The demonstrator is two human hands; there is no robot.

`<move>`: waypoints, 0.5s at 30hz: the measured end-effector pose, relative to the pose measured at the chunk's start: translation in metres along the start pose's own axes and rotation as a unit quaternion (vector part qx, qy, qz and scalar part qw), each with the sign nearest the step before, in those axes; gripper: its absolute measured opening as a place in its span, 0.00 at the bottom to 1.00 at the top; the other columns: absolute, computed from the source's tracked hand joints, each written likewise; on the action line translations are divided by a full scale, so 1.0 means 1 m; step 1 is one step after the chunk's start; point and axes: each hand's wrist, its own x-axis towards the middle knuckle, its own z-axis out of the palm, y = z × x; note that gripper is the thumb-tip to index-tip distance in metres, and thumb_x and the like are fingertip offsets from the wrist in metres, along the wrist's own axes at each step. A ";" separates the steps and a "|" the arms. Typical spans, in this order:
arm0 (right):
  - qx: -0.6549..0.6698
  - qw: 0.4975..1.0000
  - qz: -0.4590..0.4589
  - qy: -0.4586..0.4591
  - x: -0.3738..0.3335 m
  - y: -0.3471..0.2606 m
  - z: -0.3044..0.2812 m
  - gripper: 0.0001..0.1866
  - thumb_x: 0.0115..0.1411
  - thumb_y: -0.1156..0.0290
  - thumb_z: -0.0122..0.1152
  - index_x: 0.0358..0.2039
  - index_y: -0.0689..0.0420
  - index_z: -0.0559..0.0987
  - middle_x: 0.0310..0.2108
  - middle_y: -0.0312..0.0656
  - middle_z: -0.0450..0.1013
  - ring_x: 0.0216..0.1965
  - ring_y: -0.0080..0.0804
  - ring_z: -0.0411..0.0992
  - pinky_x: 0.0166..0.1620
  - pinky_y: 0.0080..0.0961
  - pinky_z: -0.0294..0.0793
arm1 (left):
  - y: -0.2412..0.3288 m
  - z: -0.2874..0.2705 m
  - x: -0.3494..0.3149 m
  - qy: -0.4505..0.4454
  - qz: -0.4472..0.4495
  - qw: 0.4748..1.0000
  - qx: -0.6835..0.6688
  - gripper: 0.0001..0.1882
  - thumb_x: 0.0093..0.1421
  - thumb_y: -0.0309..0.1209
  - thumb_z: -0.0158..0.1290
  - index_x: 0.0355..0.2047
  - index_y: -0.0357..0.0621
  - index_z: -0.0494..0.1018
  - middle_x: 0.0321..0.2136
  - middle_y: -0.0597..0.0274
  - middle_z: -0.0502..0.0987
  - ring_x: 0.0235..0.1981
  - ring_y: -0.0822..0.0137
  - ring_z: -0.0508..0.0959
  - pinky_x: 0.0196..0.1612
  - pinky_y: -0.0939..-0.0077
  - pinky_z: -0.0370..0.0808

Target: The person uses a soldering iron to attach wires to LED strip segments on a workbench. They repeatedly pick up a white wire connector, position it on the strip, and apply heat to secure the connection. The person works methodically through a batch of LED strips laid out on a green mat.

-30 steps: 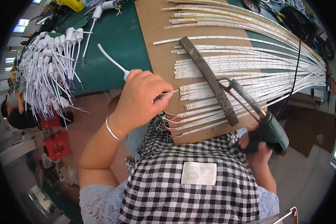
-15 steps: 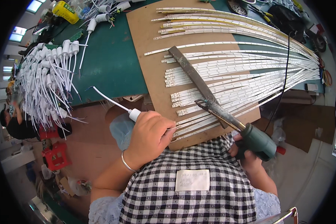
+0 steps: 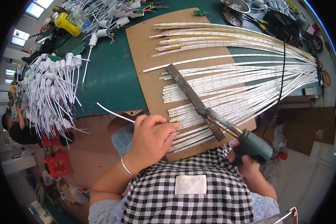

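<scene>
My left hand [image 3: 149, 136] is closed at the near left edge of a brown board [image 3: 138, 48], its fingertips by the ends of the LED strips [image 3: 205, 84]. It pinches a white cable [image 3: 114, 112], which sticks out to the left; a thin wire shows at the fingertips. The cable's white cap is hidden under the hand. My right hand [image 3: 248, 162] is wrapped round the green handle of a soldering gun [image 3: 255, 145]. The gun's tip rests over a flat metal bar [image 3: 188, 89] lying diagonally across the strips; exact contact cannot be told.
White caps with cables [image 3: 56, 86] hang in a bundle over the green table's [image 3: 108, 78] left edge. A yellow bottle [image 3: 67, 24] stands behind them. At the back right are a metal dish [image 3: 237, 5] and pliers [image 3: 263, 26]. A black cord [image 3: 282, 78] crosses the strips.
The view has shifted, so the table sits lower in the picture. My left hand has moved farther along the strip ends, and the white cap has gone out of sight. The soldering gun stays in my right hand.
</scene>
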 end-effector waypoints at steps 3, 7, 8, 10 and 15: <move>0.007 1.000 0.001 0.007 0.001 -0.001 0.002 0.35 0.54 0.48 0.64 0.48 0.68 0.71 0.37 0.44 0.72 0.26 0.28 0.73 0.33 0.26 0.75 | -0.010 -0.001 0.003 0.007 0.006 1.000 0.017 0.12 0.52 0.28 0.57 0.38 0.48 0.78 0.37 0.69 0.79 0.44 0.62 0.73 0.48 0.60 0.58; 0.034 0.999 -0.022 0.015 0.006 -0.004 0.009 0.31 0.54 0.52 0.66 0.46 0.68 0.74 0.30 0.42 0.75 0.25 0.27 0.75 0.32 0.23 0.76 | -0.007 -0.001 0.000 0.007 0.014 1.000 -0.019 0.07 0.52 0.28 0.57 0.33 0.49 0.76 0.38 0.69 0.80 0.47 0.63 0.73 0.48 0.60 0.58; 0.037 0.999 -0.026 0.016 0.007 -0.006 0.009 0.31 0.54 0.53 0.66 0.46 0.68 0.74 0.30 0.42 0.75 0.25 0.27 0.75 0.32 0.23 0.77 | -0.004 0.001 -0.004 0.011 0.018 0.999 -0.028 0.06 0.52 0.28 0.57 0.31 0.49 0.75 0.39 0.70 0.80 0.47 0.63 0.73 0.48 0.60 0.58; 0.032 0.999 -0.030 0.031 0.003 -0.007 0.009 0.30 0.54 0.53 0.66 0.46 0.68 0.74 0.29 0.42 0.75 0.25 0.27 0.75 0.32 0.23 0.77 | 0.000 0.007 -0.013 0.016 0.023 0.999 -0.028 0.04 0.51 0.28 0.58 0.29 0.49 0.74 0.40 0.70 0.81 0.47 0.63 0.74 0.48 0.61 0.58; 0.021 1.000 -0.006 -0.022 0.003 -0.004 -0.002 0.30 0.54 0.54 0.65 0.47 0.68 0.73 0.31 0.42 0.76 0.26 0.27 0.75 0.32 0.23 0.77 | 0.002 0.017 -0.027 0.035 0.030 0.999 -0.016 0.06 0.51 0.28 0.58 0.28 0.49 0.72 0.42 0.70 0.81 0.45 0.63 0.74 0.48 0.63 0.58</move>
